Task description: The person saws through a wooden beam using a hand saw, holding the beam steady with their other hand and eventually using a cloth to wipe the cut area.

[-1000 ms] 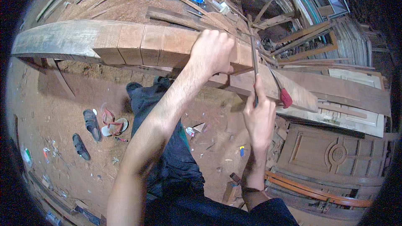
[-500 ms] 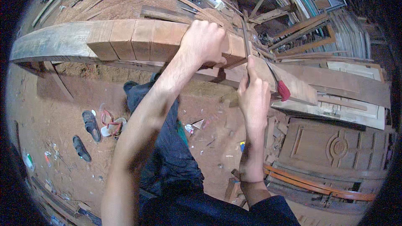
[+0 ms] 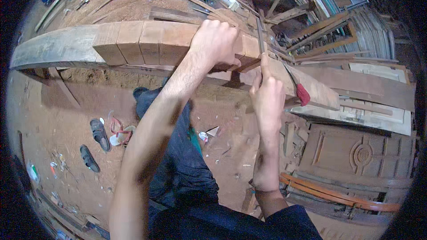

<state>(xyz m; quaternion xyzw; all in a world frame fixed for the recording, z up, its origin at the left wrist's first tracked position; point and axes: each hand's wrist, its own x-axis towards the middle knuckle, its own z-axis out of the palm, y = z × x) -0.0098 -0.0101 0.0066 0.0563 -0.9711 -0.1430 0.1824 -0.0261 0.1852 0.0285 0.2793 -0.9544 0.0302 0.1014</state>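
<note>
A row of brown wooden blocks [image 3: 151, 40] stands side by side on a long, thick timber beam [image 3: 53, 44]. My left hand [image 3: 216, 40] is closed over the blocks toward the right of the row, its thumb and fingers wrapped round the near edge. My right hand [image 3: 268, 91] grips a long, narrow metal tool [image 3: 260, 33] with the index finger stretched along it. The tool points away from me, beside the right end of the row; its handle is hidden in my palm, and I cannot tell whether it is a saw or a file.
A tool with a red handle [image 3: 303, 94] lies across the beam, right of my right hand. Carved door panels [image 3: 342, 151] and stacked boards [image 3: 369, 40] fill the right side. Sandals [image 3: 99, 134] lie on the dirt floor at left. Scrap wood and sawdust spread beyond the beam.
My right hand has shifted slightly away from me along with the metal tool. My left hand stays on the blocks, almost unmoved.
</note>
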